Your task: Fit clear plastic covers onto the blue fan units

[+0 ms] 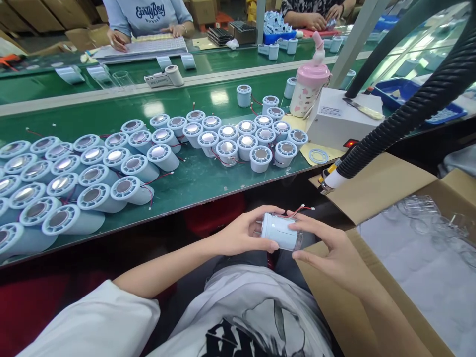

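Observation:
Above my lap, a light blue cylindrical housing (278, 231) with clear plastic at its ends lies on its side between my hands. My left hand (241, 233) wraps its left end, thumb and fingers on opposite sides. My right hand (330, 245) grips the right end, with fingertips on the top and the thumb below. Thin red and dark wires (295, 210) with small white plugs stick up from the housing near the right fingers. On the green bench (193, 183) in front stand many similar blue housings (261, 157) with round silvery discs in their tops.
At right, an open carton (372, 193) holds clear plastic parts (420, 213). A black corrugated hose (401, 114) hangs beside a white box (338, 119) with a lit red switch. A pink-lidded cup (308, 87) stands behind. Two people work across the bench.

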### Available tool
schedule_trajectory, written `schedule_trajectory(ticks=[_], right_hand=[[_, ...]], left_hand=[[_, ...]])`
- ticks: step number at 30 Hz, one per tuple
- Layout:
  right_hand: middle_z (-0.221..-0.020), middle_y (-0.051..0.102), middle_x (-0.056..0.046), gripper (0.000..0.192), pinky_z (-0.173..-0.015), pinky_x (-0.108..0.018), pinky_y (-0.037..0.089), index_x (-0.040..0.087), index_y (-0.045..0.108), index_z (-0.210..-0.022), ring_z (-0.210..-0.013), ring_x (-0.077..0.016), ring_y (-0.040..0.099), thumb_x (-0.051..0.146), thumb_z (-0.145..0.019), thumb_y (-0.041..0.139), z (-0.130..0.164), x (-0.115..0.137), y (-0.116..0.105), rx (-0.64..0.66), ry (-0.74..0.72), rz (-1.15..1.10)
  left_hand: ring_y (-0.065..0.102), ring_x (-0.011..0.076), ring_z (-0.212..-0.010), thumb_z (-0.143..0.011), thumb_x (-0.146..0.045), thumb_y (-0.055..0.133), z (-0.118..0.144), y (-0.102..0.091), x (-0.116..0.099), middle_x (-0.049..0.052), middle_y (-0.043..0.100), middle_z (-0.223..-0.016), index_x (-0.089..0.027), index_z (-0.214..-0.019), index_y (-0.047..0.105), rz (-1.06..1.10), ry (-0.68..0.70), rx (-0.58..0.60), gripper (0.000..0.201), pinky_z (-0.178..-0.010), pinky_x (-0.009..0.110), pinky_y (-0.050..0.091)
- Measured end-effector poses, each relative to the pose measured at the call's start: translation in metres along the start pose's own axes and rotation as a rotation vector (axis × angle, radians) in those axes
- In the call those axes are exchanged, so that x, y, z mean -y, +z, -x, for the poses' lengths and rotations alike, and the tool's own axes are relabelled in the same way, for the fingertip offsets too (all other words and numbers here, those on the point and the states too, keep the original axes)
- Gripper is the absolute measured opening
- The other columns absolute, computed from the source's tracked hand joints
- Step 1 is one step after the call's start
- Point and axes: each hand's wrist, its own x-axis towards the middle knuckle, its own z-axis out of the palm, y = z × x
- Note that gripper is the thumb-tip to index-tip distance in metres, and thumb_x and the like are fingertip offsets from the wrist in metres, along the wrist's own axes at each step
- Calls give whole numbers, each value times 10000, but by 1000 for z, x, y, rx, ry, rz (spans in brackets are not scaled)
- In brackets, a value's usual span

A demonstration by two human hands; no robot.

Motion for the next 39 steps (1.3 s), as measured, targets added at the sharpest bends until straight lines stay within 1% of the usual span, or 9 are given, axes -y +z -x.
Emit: schedule_trajectory(ticks=[3,5,8,10,15,20,25,31,39], right_hand=[[-1337,592,-47,339,-1050,-450,441,307,627,-1138,-1280,-284,504,261,-811,705,9,2,0,-2,-61,86],[-1316,599,-56,344,-1028,-446,459,295,596,-1153,-1236,-281,537,273,-824,694,12,2,0,12,-43,66],[-1248,623,-60,349,-976,-425,501,283,576,-1155,-1129,-268,602,298,-828,697,13,1,-1,40,28,-21],[-1217,621,-53,351,-951,-411,520,288,569,-1158,-1095,-260,616,306,-831,695,13,2,-2,60,78,-90],[-1229,585,-42,357,-935,-371,530,303,560,-1173,-1129,-246,587,305,-841,690,13,4,-2,74,160,-229],[-1202,606,-37,301,-839,-296,541,296,553,-1153,-1021,-189,613,302,-870,656,11,2,0,103,202,-402],[-1136,639,-46,276,-785,-272,535,264,548,-1129,-994,-186,605,314,-875,644,7,2,2,107,238,-511],[-973,670,-32,290,-690,-270,543,241,547,-1092,-819,-166,626,419,-877,625,5,-1,4,90,321,-584],[-762,659,14,396,-606,-260,574,214,529,-1014,-642,-142,657,568,-853,600,2,-11,13,75,438,-693]], left_hand=[[558,269,-1178,-686,-274,809,5,1,-3,125,489,-1386,-264,-1347,467,13,-46,27,744,-908,387,517],[561,277,-1182,-680,-277,813,7,2,-6,126,501,-1382,-270,-1370,456,-28,-40,45,776,-907,387,520],[584,270,-1165,-679,-244,813,7,2,-11,122,520,-1377,-271,-1364,485,-126,26,58,759,-933,382,512],[584,269,-1176,-681,-223,811,7,3,-13,122,528,-1377,-268,-1358,501,-169,67,64,746,-961,385,500],[564,278,-1214,-691,-221,804,8,4,-14,128,544,-1367,-272,-1377,483,-227,74,67,759,-993,408,485],[566,268,-1208,-694,-205,801,7,4,-13,118,541,-1359,-286,-1377,483,-272,113,77,758,-983,388,500],[560,261,-1215,-706,-201,791,7,4,-13,112,540,-1349,-282,-1379,480,-294,135,76,746,-990,375,497],[552,258,-1217,-703,-196,794,8,3,-13,118,530,-1348,-267,-1376,483,-326,145,76,745,-991,370,499],[535,267,-1234,-706,-199,791,8,2,-12,126,517,-1363,-259,-1370,493,-348,158,81,730,-985,372,507]])
